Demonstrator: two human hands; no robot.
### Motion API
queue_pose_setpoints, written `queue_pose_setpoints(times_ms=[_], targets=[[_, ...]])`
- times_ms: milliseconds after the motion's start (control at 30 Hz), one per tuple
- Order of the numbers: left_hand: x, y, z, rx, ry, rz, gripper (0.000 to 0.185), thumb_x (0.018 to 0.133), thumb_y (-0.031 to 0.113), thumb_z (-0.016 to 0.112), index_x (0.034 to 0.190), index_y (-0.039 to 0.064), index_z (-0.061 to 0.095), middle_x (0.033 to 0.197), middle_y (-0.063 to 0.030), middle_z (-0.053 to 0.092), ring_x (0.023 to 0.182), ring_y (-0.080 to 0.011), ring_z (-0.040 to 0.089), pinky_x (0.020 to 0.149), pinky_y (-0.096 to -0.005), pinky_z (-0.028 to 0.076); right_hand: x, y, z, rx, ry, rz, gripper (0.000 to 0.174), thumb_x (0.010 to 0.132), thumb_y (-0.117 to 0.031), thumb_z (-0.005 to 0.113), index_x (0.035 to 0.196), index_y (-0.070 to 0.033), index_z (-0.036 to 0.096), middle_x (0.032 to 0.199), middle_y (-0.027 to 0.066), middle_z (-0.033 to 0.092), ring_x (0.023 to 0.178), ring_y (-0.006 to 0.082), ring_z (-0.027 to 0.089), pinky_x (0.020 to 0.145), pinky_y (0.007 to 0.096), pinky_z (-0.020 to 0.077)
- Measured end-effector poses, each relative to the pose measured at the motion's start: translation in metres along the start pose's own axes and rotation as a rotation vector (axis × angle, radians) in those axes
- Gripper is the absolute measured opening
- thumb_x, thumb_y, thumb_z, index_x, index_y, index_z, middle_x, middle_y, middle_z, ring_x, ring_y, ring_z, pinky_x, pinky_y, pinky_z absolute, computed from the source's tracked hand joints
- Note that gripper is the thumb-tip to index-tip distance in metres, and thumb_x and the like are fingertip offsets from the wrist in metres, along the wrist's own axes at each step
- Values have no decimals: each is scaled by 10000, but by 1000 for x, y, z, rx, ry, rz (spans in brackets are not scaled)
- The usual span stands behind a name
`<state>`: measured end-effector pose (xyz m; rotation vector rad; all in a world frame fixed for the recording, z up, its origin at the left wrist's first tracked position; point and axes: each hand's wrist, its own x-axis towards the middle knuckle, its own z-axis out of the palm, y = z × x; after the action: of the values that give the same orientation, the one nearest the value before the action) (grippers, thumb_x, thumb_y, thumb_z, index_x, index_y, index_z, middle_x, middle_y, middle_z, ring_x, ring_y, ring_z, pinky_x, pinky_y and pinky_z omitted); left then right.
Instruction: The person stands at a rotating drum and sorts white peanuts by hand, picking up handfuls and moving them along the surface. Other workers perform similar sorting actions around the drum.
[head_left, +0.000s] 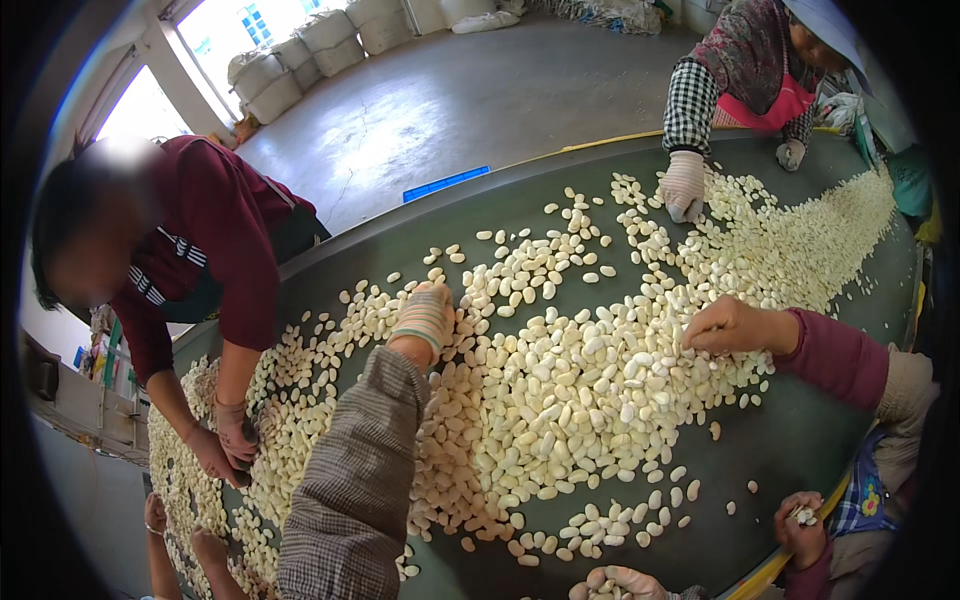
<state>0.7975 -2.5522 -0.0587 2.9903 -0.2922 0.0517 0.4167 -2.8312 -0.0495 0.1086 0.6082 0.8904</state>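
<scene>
My left hand (426, 316), in a striped knit glove, reaches out across the dark green belt (525, 319) to the white beans (577, 390). Its fingertips point down among the beans at the pile's far edge; the glove hides whether anything is between them. At the bottom edge of the view is my right hand (626, 579), partly cut off, its fingers curled around several white beans (609, 589). Loose beans (600, 529) lie scattered on the belt just beyond it.
Opposite, a person in a maroon top (225, 202) works with both hands in the beans. Another person's gloved hand (684, 187) touches beans at upper right. From the right, a co-worker's bare hand (724, 326) reaches over the pile; a second hand (802, 525) holds bean pieces. More hands show lower left.
</scene>
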Motion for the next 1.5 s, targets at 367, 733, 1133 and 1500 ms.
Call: queue_pose_setpoints(times_ms=[367,733,1133,1500], targets=[[1,80,30,-461,-36,-35,129,793,48,611,921,49,602,1007,-162,585,889,-303,590,766,-390,467,-5,-26,6,-3,10,-22,313,965,-338,403,974,-97,602,1008,131,636,905,304,624,742,465,524],[88,128,28,-560,-96,38,125,857,72,521,959,70,593,850,-54,589,685,-142,569,585,-270,473,-19,-56,-2,-82,-89,-32,364,974,-388,377,1016,-88,578,1048,131,617,938,290,616,805,455,515],[4,114,1,-1874,-496,-175,159,872,113,567,1026,81,544,875,-29,570,658,-68,503,467,-142,376,-47,-81,8,-197,-125,7,372,972,-414,365,1014,-115,582,1022,95,595,920,236,582,796,408,498],[-200,188,-73,-1478,-343,-327,137,922,86,475,1022,53,563,984,-59,557,706,-102,544,597,-215,455,-47,-100,-5,-2,-34,78,354,960,-351,418,1064,-62,594,1004,93,631,891,248,620,824,437,500]])
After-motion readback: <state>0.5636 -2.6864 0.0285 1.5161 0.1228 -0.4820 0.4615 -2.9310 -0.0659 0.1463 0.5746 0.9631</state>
